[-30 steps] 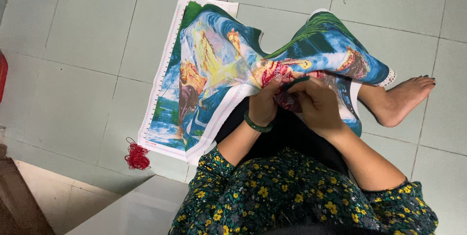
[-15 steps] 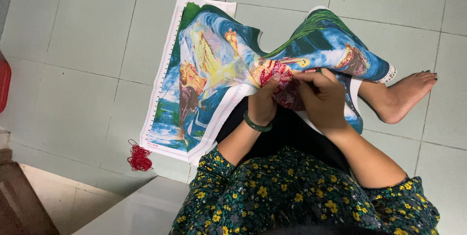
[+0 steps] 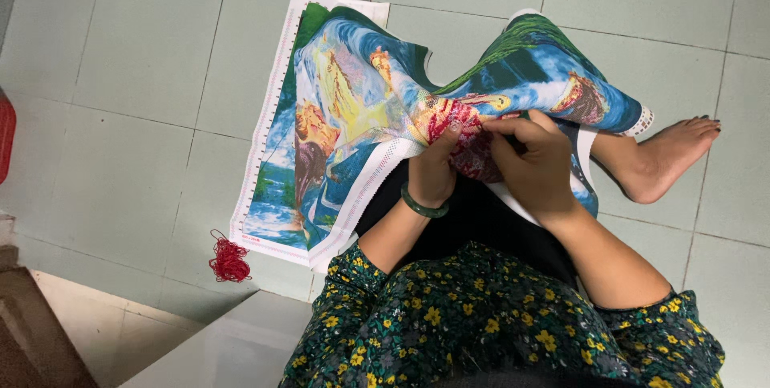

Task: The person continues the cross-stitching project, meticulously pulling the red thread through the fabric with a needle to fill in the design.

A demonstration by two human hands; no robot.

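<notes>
A large colourful embroidery cloth (image 3: 345,107), blue, green, yellow and red with a white gridded border, lies over my lap and spreads onto the tiled floor. My left hand (image 3: 434,170), with a green bangle on its wrist, pinches a fold of the cloth at its red patch. My right hand (image 3: 533,162) is bunched on the same red area just to the right, fingertips pressed together against the fabric. Any needle or thread between the fingers is too small to make out.
A small bundle of red thread (image 3: 229,260) lies on the pale green floor tiles left of the cloth's near corner. My bare foot (image 3: 670,155) rests at the right. A red object (image 3: 6,135) shows at the left edge; a brown step (image 3: 40,340) sits lower left.
The view has drifted slightly. My right hand has shifted a little along the red patch toward the left hand; both hands stay on the cloth.
</notes>
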